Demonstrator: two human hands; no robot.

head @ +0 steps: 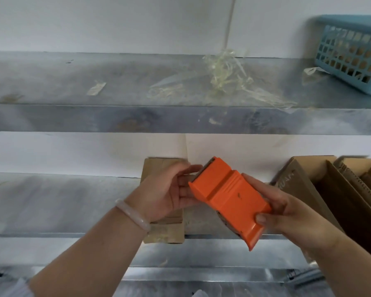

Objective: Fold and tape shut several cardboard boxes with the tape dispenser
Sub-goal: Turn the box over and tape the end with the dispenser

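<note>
Hands are both gripping the orange tape dispenser (pixel 229 198): right hand (pixel 287 213) clutching its rear, left hand (pixel 165 191) curling round its front, hovering over the flattened cardboard box (pixel 165 234) on the metal shelf (pixel 51 200).

1 view is given, from a wide-angle camera worn on the head. It is aimed forward and down at metal shelves (pixel 137 118); the left hand (pixel 167 189) and right hand (pixel 287 213), holding the tape dispenser (pixel 229 196), are framed close.
</note>
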